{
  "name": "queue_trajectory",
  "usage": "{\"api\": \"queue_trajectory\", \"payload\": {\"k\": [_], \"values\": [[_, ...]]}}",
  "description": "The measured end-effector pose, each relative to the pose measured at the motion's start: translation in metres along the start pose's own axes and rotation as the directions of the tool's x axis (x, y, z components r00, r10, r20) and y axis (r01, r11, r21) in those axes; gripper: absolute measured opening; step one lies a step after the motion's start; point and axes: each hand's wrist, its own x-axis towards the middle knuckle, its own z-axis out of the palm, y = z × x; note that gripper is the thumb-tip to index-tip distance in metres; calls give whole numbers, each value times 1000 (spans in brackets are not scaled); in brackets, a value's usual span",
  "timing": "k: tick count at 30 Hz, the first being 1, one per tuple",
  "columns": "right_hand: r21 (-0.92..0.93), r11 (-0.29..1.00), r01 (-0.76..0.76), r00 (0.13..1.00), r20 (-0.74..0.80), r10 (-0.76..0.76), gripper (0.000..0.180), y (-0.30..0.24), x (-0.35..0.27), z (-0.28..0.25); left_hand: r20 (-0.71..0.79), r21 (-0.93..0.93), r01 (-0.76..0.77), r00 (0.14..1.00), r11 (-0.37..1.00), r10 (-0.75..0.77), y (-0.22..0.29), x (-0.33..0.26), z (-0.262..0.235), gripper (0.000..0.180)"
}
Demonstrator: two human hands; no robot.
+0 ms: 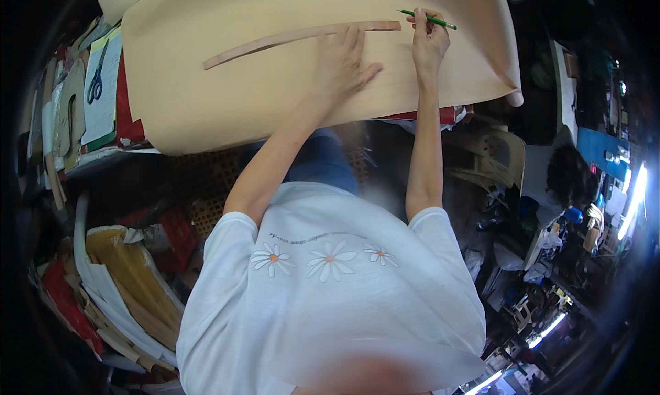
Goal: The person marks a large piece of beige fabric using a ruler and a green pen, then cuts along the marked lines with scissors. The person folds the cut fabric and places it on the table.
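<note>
A large tan sheet (206, 106), which looks like leather, covers the table in front of me. Across it lies a long, narrow, slightly curved brown strip (275, 41). My left hand (342, 61) rests flat on the sheet, fingertips over the strip, thumb spread to the right. Just past the strip's right end, my right hand (429, 41) pinches a green pencil (443, 24). The pencil lies nearly level in the fingers, its tip pointing left.
Dark-handled scissors (96, 82) lie on papers (103, 113) at the table's left, beside flat pattern pieces (69, 113). Rolled materials (130, 271) stand lower left. A beige plastic chair (491, 154) is on the right, near a dark-haired person (572, 175). The sheet's right edge curls.
</note>
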Motion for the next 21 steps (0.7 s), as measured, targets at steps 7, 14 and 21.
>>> {"api": "queue_trajectory", "payload": {"k": [7, 14, 21], "values": [[-72, 964, 255, 878, 436, -200, 32, -36, -28, 84, 21, -98, 54, 998, 994, -52, -3, -7, 11, 81], [-216, 889, 405, 756, 626, -192, 39, -45, -47, 137, -40, -87, 59, 997, 994, -63, -1, -6, 29, 83], [-207, 978, 39, 969, 249, 14, 30, 18, 0, 44, -36, -31, -9, 999, 999, 8, 1, 1, -3, 78]]}}
